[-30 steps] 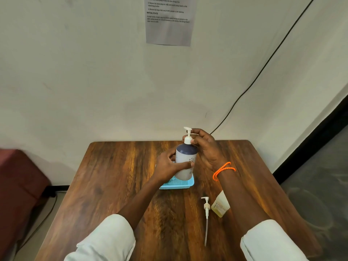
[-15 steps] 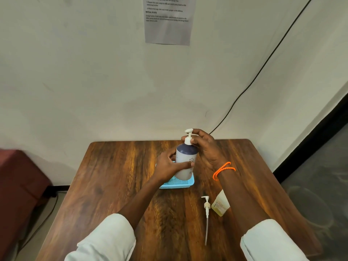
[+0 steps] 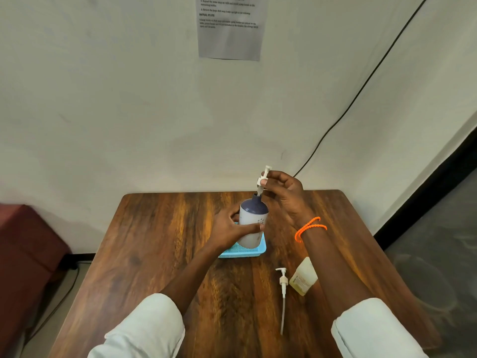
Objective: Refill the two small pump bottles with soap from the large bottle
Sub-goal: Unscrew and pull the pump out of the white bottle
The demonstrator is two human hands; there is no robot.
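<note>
My left hand (image 3: 228, 229) grips the bottle (image 3: 251, 223) upright; my right hand (image 3: 282, 192), raised above, pinches its pump (image 3: 263, 180)

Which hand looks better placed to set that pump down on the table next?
The right hand: it already pinches the pump head, lifted from the bottle, while the left hand grips the bottle.

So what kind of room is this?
Probably a plain test or work room, not a bathroom or kitchen. A bare wooden table is pushed against a blank wall, a printed instruction sheet hangs on the wall, and a loose black cable runs across it.
</note>
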